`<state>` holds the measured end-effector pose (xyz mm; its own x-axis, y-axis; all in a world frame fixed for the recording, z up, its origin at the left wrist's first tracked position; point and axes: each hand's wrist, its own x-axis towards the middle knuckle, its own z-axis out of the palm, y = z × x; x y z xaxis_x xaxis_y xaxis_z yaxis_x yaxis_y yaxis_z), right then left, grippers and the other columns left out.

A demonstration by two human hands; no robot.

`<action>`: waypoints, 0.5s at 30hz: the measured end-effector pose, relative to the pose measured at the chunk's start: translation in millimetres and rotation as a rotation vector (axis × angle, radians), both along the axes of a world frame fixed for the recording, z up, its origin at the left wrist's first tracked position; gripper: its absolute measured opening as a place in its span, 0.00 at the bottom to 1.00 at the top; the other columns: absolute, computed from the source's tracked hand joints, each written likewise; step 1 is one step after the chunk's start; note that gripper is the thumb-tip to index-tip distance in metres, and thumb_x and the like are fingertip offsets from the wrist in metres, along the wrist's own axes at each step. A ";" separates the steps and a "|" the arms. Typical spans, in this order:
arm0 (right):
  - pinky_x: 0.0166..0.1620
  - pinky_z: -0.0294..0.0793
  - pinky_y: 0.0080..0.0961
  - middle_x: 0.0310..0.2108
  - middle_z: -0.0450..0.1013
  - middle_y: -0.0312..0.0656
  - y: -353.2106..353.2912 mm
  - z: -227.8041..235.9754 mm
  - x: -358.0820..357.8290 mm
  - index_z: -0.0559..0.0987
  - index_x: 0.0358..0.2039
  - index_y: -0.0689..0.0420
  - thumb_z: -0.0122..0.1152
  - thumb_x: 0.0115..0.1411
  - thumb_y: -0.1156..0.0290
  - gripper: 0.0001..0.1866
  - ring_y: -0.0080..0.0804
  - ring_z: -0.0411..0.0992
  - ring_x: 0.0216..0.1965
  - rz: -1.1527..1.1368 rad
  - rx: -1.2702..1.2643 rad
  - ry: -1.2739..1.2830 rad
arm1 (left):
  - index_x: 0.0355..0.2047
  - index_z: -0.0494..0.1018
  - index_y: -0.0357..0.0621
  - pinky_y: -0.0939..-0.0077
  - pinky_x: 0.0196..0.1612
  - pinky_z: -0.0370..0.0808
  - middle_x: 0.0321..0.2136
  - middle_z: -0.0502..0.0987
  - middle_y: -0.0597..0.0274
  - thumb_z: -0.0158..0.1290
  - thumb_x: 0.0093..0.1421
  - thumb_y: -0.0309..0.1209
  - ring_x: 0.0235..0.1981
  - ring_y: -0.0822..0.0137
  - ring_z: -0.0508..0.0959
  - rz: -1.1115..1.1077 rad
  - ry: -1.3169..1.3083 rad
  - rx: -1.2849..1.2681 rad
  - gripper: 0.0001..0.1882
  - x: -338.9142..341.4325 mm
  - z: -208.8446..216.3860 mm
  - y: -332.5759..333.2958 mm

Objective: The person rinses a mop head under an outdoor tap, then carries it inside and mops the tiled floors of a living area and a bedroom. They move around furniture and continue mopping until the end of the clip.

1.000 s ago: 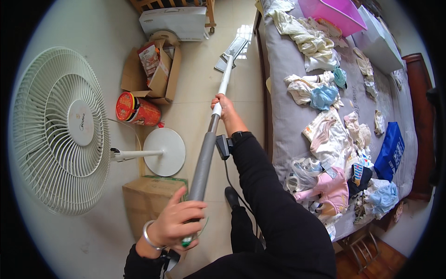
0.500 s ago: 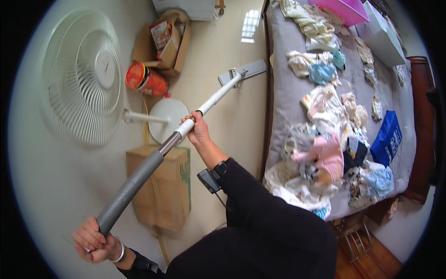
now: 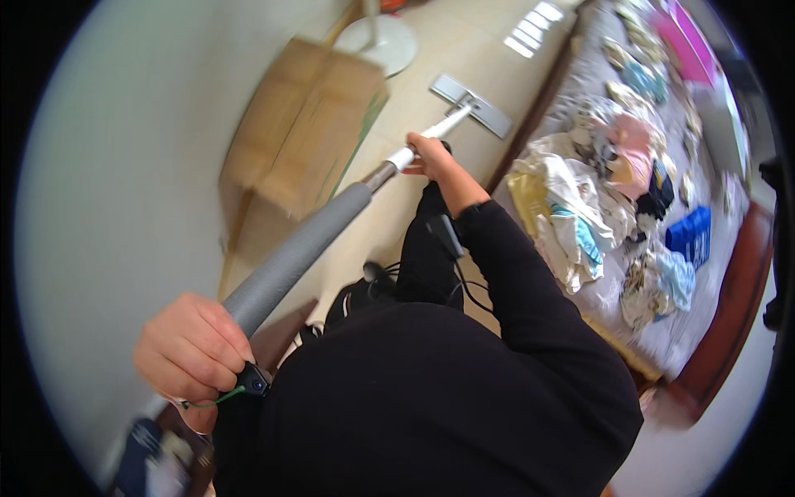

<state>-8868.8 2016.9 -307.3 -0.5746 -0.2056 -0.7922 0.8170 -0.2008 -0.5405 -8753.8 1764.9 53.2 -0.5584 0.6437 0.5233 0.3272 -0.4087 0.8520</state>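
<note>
A flat mop slants across the view, from the lower left up to the floor beside the bed. Its handle has a grey foam grip, a metal section and a white lower tube. My left hand is closed around the top end of the foam grip, near my body. Farther down, my right hand wraps round the shaft where the white tube begins. The grey rectangular mop head lies flat on the pale tiles. A small black device with a green cord hangs by my left wrist.
Left of the mop stands a cardboard box by the wall, with a round white fan base behind it. On the right is a bed with a grey sheet, piled clothes, a blue bag and a pink bin.
My view has turned and shifted, so the box sits higher and the fan has mostly left the picture. The mop head has come nearer my body; both hands keep their hold.
</note>
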 end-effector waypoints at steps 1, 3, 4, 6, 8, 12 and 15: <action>0.30 0.76 0.38 0.29 0.64 0.44 -20.7 9.6 36.1 0.66 0.28 0.63 0.52 0.48 0.65 0.14 0.40 0.69 0.29 0.064 0.025 -0.034 | 0.07 0.63 0.43 0.81 0.23 0.71 0.09 0.67 0.64 0.52 0.44 0.25 0.10 0.70 0.68 0.001 0.005 -0.003 0.13 36.1 8.0 -19.7; 0.30 0.76 0.37 0.27 0.64 0.42 -57.0 29.5 101.9 0.67 0.27 0.63 0.51 0.48 0.63 0.14 0.38 0.68 0.27 0.231 0.030 -0.142 | 0.08 0.64 0.42 0.81 0.23 0.72 0.09 0.67 0.63 0.51 0.45 0.24 0.10 0.70 0.68 -0.040 -0.010 -0.010 0.12 97.1 27.4 -55.6; 0.29 0.76 0.37 0.26 0.64 0.42 -72.9 39.0 130.4 0.67 0.26 0.62 0.51 0.48 0.63 0.14 0.37 0.68 0.27 0.320 0.053 -0.182 | 0.10 0.65 0.41 0.81 0.24 0.72 0.11 0.67 0.62 0.50 0.47 0.24 0.11 0.70 0.69 -0.163 -0.040 -0.072 0.12 121.7 39.1 -75.6; 0.29 0.76 0.36 0.24 0.65 0.41 -98.9 56.9 183.5 0.69 0.24 0.61 0.50 0.49 0.61 0.14 0.33 0.69 0.25 0.503 0.034 -0.235 | 0.11 0.66 0.41 0.80 0.26 0.73 0.13 0.68 0.60 0.50 0.51 0.26 0.14 0.69 0.70 -0.038 -0.045 -0.091 0.13 183.9 59.5 -98.9; 0.27 0.76 0.34 0.23 0.67 0.41 -126.2 69.9 226.3 0.69 0.23 0.59 0.51 0.49 0.60 0.14 0.31 0.69 0.21 0.649 0.087 -0.292 | 0.11 0.65 0.41 0.79 0.28 0.74 0.14 0.69 0.60 0.51 0.52 0.25 0.16 0.68 0.72 0.015 -0.062 -0.124 0.14 241.6 74.9 -119.3; 0.26 0.77 0.33 0.18 0.67 0.38 -171.6 89.7 303.3 0.69 0.21 0.56 0.50 0.52 0.58 0.14 0.27 0.68 0.17 0.857 0.094 -0.365 | 0.14 0.68 0.42 0.73 0.18 0.66 0.11 0.63 0.63 0.40 0.55 0.25 0.17 0.65 0.70 -0.377 -0.135 -0.121 0.14 333.9 89.8 -152.9; 0.26 0.77 0.33 0.18 0.67 0.37 -197.1 105.1 367.6 0.69 0.21 0.56 0.48 0.54 0.59 0.14 0.26 0.68 0.16 0.969 -0.005 -0.406 | 0.25 0.69 0.35 0.77 0.35 0.69 0.19 0.71 0.56 0.38 0.55 0.25 0.26 0.68 0.73 0.382 -0.285 -0.079 0.10 419.6 132.3 -132.3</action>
